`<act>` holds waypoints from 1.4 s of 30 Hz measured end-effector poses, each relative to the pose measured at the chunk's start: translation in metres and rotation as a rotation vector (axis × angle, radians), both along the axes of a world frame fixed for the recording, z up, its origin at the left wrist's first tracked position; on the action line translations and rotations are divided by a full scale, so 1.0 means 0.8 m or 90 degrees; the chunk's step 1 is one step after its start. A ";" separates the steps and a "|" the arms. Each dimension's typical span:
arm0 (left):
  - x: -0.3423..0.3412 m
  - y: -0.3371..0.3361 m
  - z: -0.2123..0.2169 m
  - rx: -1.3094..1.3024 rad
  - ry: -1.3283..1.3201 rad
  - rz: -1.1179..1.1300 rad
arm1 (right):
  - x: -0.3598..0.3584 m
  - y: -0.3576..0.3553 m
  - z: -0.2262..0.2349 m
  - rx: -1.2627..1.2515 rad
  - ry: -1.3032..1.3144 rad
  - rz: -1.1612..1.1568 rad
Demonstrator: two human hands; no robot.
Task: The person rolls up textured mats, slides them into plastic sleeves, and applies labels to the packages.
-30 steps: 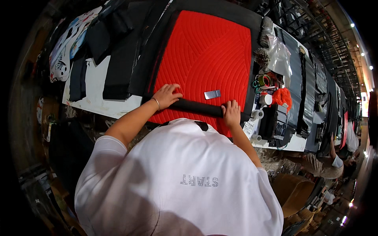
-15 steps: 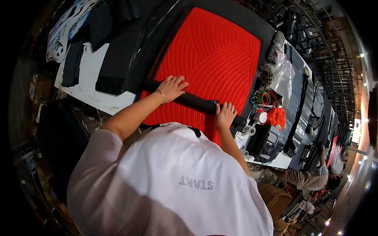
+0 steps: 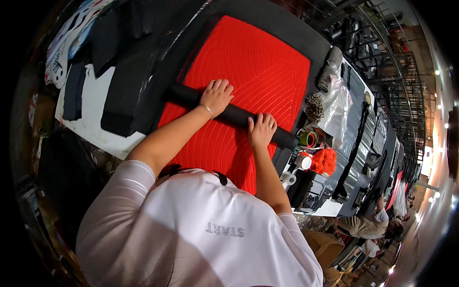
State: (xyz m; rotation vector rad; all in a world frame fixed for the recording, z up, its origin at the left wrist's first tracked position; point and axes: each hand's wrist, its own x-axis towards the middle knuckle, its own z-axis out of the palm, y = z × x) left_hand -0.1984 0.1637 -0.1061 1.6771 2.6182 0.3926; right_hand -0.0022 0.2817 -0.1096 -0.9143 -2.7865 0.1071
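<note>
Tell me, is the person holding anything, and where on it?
Both hands press a long black roll lying on the red quilted panel: left hand near its middle, right hand toward its right end.

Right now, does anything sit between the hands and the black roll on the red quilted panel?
Nothing visible does: left hand and right hand rest directly on the black roll, which lies across the red quilted panel.

Looks like a sewing/upholstery workshop or small factory floor. Long worktable [image 3: 98,103] stacked with black cut fabric pieces [image 3: 117,62], big red quilted panel [image 3: 248,81] on a black backing, tape rolls [image 3: 308,138] and clutter at the table end. Metal racks [image 3: 382,81], ceiling lights, other workers [image 3: 370,225] further down the aisle.
</note>
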 end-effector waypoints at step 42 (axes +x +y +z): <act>-0.068 -0.014 0.027 -0.131 -0.188 -0.014 | 0.023 -0.069 0.027 0.182 -0.180 0.114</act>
